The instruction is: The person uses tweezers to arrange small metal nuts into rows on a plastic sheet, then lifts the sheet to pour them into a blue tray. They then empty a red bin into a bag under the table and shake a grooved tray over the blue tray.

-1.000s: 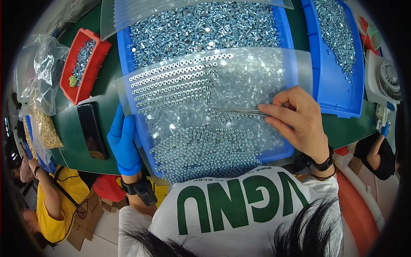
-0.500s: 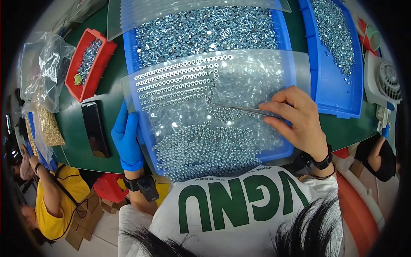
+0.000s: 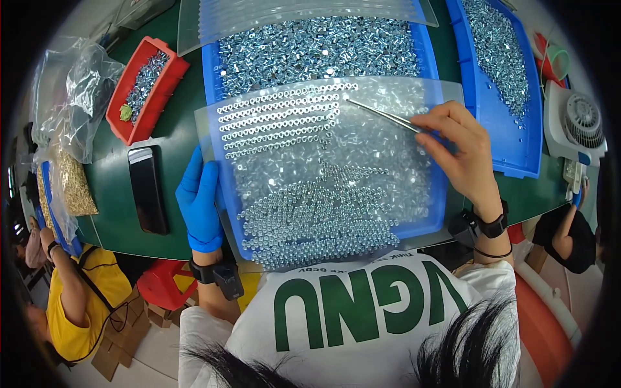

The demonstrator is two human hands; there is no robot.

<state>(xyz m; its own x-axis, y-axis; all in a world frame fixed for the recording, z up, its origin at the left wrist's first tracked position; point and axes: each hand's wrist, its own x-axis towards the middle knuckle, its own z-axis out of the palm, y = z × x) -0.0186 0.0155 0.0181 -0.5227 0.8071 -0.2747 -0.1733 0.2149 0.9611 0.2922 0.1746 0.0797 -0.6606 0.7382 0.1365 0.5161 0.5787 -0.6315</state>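
Observation:
A translucent plastic sheet (image 3: 449, 97) lies over the near part of a blue tray (image 3: 425, 55). Small silvery metal ring-like pieces stand on it in neat rows (image 3: 278, 119) at upper left, and a dense patch of them (image 3: 317, 226) covers the near part. Bare, my right hand (image 3: 460, 145) pinches metal tweezers (image 3: 385, 116); their tips point left, close to the right end of the upper rows. Whether the tips hold a piece is too small to tell. My left hand (image 3: 200, 204), in a blue glove, grips the sheet's left edge, its fingers partly hidden.
Loose metal pieces fill the tray's far part, under a ribbed clear sheet (image 3: 310, 10). Left are a red bin (image 3: 158, 110), a black phone (image 3: 147, 191) and plastic bags (image 3: 77, 97). Right are another blue tray (image 3: 511, 152) and a fan (image 3: 582, 116). Co-workers sit at both sides.
My right hand has lifted the tweezers away from the middle of the sheet, up and right, to the upper rows' right end. My left hand stays at the sheet's edge. The whole view has shifted slightly.

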